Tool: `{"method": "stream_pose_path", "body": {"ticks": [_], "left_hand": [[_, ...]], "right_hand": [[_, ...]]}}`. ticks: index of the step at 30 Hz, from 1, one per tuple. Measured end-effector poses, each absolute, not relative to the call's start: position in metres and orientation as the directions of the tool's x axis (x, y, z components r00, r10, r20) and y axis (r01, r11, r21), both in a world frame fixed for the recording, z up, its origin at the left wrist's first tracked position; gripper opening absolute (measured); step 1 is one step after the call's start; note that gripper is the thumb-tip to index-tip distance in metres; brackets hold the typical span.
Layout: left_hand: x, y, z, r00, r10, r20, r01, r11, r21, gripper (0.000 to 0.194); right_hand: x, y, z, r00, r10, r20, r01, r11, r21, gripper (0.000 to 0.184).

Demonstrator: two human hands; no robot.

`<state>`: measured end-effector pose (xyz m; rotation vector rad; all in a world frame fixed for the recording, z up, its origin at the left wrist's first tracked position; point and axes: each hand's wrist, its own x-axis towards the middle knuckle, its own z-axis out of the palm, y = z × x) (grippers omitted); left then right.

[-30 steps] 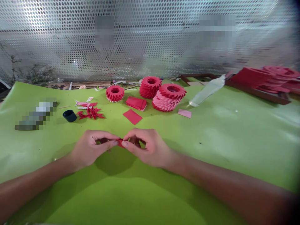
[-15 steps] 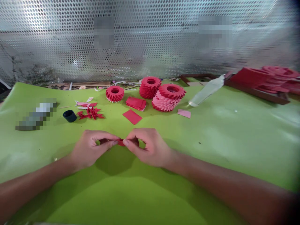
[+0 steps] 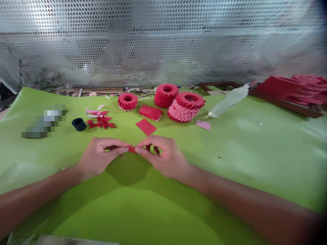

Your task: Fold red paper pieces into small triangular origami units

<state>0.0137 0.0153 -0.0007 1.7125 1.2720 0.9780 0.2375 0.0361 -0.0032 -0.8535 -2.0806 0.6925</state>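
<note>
Between my two hands is a small folded piece of red paper (image 3: 131, 149), held just above the green table covering. My left hand (image 3: 100, 154) pinches its left end between thumb and fingers. On the right end, my right hand (image 3: 162, 154) has the same kind of pinch, and the fingertips hide most of the paper. Beyond the hands lie a flat red paper rectangle (image 3: 146, 127) and a stack of red paper rectangles (image 3: 150, 112). Left of these is a pile of folded red paper pieces (image 3: 102, 122).
Ring-shaped folded-paper pieces (image 3: 127, 101) stand at the back, including a pink and red one (image 3: 186, 107). A dark ring-like cup (image 3: 79, 124) sits left, a clear bottle-like object (image 3: 228, 100) right. A tray of red paper (image 3: 288, 90) stands far right, before a perforated metal screen (image 3: 163, 44).
Both hands have risen slightly, and a little more of the red paper shows between the fingertips. The whole view has shifted slightly, so the table things appear farther right.
</note>
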Motion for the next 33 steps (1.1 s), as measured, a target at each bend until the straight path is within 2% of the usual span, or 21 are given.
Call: {"method": "stream_pose_path", "body": {"ticks": [7, 14, 20, 23, 29, 33], "left_hand": [[0.0166, 0.0149, 0.0016, 0.253, 0.960, 0.122, 0.415, -0.222, 0.882, 0.019], [0.0179, 0.0159, 0.0023, 0.296, 0.936, 0.190, 0.532, -0.326, 0.781, 0.021], [0.0191, 0.0162, -0.0029, 0.450, 0.874, 0.183, 0.535, -0.428, 0.729, 0.015], [0.0192, 0.0150, -0.0040, 0.486, 0.841, 0.238, 0.516, -0.496, 0.699, 0.016], [0.0163, 0.0142, -0.0042, 0.498, 0.800, 0.334, 0.510, -0.581, 0.634, 0.016], [0.0155, 0.0146, -0.0032, 0.497, 0.804, 0.325, 0.523, -0.577, 0.628, 0.017]], "right_hand": [[0.2393, 0.0370, -0.0058, -0.490, 0.717, 0.496, 0.349, 0.683, -0.642, 0.015], [0.2381, 0.0370, -0.0063, -0.511, 0.674, 0.533, 0.348, 0.730, -0.589, 0.015], [0.2393, 0.0371, -0.0095, -0.520, 0.679, 0.518, 0.349, 0.723, -0.597, 0.013], [0.2402, 0.0369, -0.0109, -0.531, 0.681, 0.505, 0.350, 0.719, -0.601, 0.015], [0.2403, 0.0368, -0.0077, -0.553, 0.706, 0.441, 0.339, 0.675, -0.655, 0.012], [0.2401, 0.0368, -0.0059, -0.539, 0.722, 0.433, 0.321, 0.652, -0.687, 0.012]]}}
